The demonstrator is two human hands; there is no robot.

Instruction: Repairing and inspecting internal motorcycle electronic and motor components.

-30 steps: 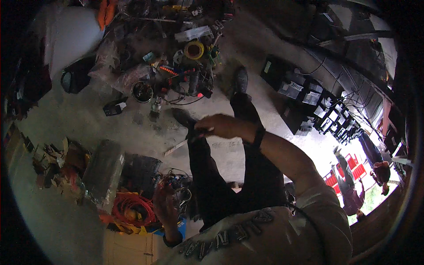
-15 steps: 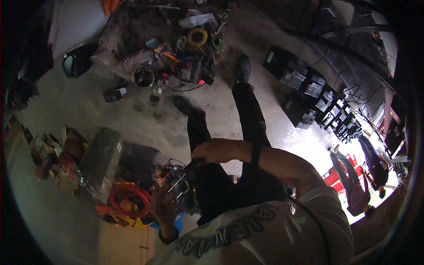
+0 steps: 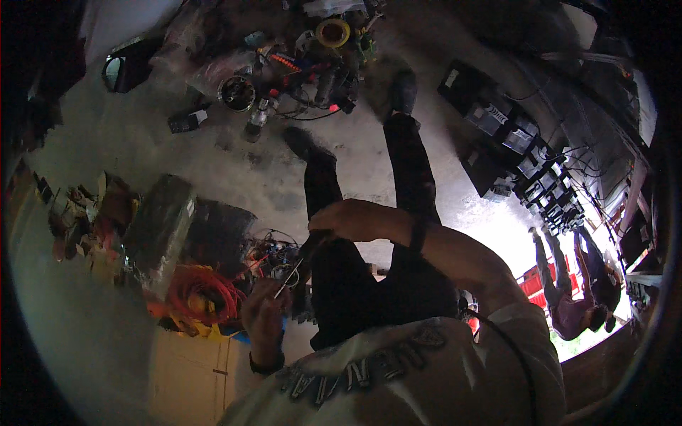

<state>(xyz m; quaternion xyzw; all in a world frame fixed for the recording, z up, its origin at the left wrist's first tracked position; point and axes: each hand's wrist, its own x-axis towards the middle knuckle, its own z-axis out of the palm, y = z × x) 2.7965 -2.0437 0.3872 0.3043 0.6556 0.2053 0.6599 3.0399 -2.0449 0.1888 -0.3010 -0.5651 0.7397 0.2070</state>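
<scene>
My left hand [image 3: 264, 316] is closed around the lower end of a thin silver rod [image 3: 290, 275], beside my left thigh. My right hand [image 3: 341, 221] reaches across above my thighs, fingers curled on a dark object [image 3: 311, 245] at the rod's upper end; its shape is hard to make out in the dim light. Behind the rod lies a tangle of wires and small parts [image 3: 263, 252], and below that a coil of red hose [image 3: 199, 291].
Tools, a yellow coil [image 3: 332, 32] and a metal pot [image 3: 236, 92] lie ahead. Black batteries [image 3: 486, 113] line the right, with two other people [image 3: 568, 298] in the bright doorway [image 3: 518, 241]. Plastic-wrapped material [image 3: 160, 227], scrap [image 3: 96, 220] and cardboard [image 3: 185, 376] are at left.
My right hand has come back from my lower leg toward my thighs, with the dark object. My left hand has risen slightly with the rod. The floor items have shifted upward in view.
</scene>
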